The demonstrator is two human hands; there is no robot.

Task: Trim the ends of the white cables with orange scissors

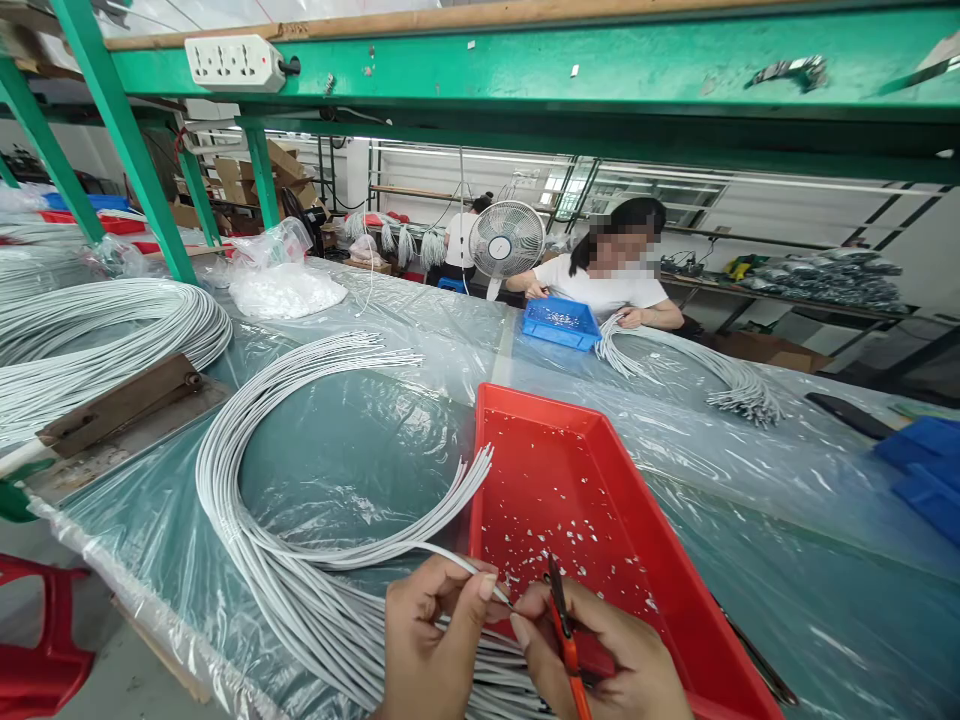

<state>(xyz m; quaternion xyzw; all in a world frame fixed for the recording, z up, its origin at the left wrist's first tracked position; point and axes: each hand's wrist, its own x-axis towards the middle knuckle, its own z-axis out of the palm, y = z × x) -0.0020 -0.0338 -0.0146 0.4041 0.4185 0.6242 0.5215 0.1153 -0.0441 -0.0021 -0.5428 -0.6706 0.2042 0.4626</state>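
Note:
Near the bottom centre, my left hand (pixel 439 630) pinches one white cable (pixel 463 563) close to its end. My right hand (pixel 611 650) is closed around orange-handled pliers (pixel 568 640), whose dark jaws point up and away. Its thumb and forefinger meet at the cable's tip, beside the left fingers. Whatever sits right at that tip is too small to make out. A curved bundle of white cables (pixel 225 480) lies on the table to the left and runs under both hands. Just beyond the hands is a red tray (pixel 551 480) with small white scraps in it.
Plastic film covers the table (pixel 360 450). On the left lie another cable coil (pixel 172 310) and a wooden block (pixel 120 405). A bag of white pieces (pixel 285 290) stands behind. Across the table, a person (pixel 619 285) works beside a blue tray (pixel 561 322). A green shelf beam (pixel 525 75) crosses overhead.

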